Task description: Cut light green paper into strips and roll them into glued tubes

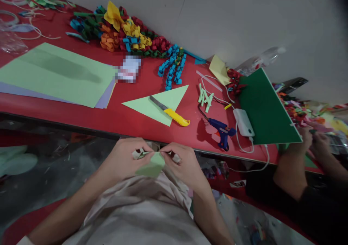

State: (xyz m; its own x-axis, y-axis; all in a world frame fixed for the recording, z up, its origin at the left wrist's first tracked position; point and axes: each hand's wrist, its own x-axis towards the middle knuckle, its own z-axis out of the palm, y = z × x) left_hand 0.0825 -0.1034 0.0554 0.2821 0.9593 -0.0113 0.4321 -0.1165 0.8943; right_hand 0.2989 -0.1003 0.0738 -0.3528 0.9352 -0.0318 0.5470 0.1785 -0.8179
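Two bare hands, ours, meet in front of the table edge in the head view, nearer to us than our landmark, the yellow-handled utility knife. Our left hand and right hand each pinch the upper edge of a small pale green paper piece between thumb and fingers, above our lap. If we pull unevenly, we judge the paper could crease or tear.

The knife lies across a pale green paper triangle, its blade apparently bare; a careless reach that way could cut a finger. Right of the knife, a dark blue glue gun lies near short pale green paper strips; if hot and nudged, it might scorch them, though we cannot tell whether it is on. Farther right, a white rectangular box has a white cord drooping over the edge; a snagged sleeve could drag the box down.

By count, we see one knife, one triangle, one glue gun, one white box and one dark green board right of the knife. Left of it sits one large pale green sheet over purple paper. The strips overlap too much to count exactly. Far right, two hands of a co-worker are busy, blurred.
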